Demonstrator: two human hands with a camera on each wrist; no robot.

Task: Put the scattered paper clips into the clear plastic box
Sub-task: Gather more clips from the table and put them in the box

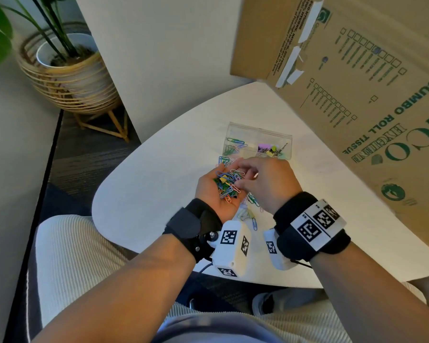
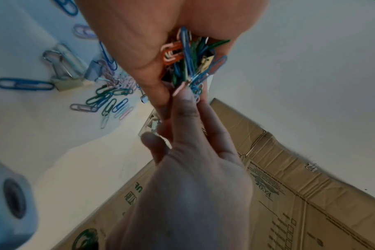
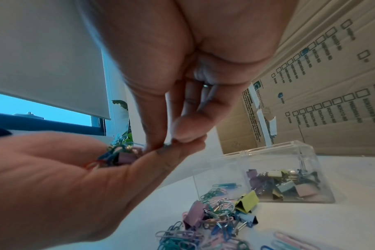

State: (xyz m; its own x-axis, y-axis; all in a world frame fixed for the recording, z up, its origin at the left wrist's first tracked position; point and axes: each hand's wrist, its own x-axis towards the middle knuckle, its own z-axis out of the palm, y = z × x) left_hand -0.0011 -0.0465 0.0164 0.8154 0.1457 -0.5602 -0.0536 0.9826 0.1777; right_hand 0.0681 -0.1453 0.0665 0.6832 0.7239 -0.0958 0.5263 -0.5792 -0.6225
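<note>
My left hand [image 1: 219,175] is held palm up above the white table [image 1: 159,184], cupping a heap of coloured paper clips [image 1: 227,185] with a small binder clip or two mixed in. My right hand [image 1: 243,169] reaches into that heap, and in the right wrist view its thumb and forefinger [image 3: 167,143] pinch one clip over the left fingers. The clear plastic box [image 1: 258,134] stands just beyond the hands; its left half holds paper clips and its right half binder clips [image 3: 289,184]. More clips [image 1: 252,206] lie scattered under both hands.
A big cardboard carton [image 1: 357,82] leans over the right side of the table, close behind the plastic box. Loose binder clips [image 3: 246,201] lie among the scattered clips. A potted plant in a wicker stand [image 1: 67,75] sits on the floor, left. The rounded table edge [image 1: 97,199] is near my lap.
</note>
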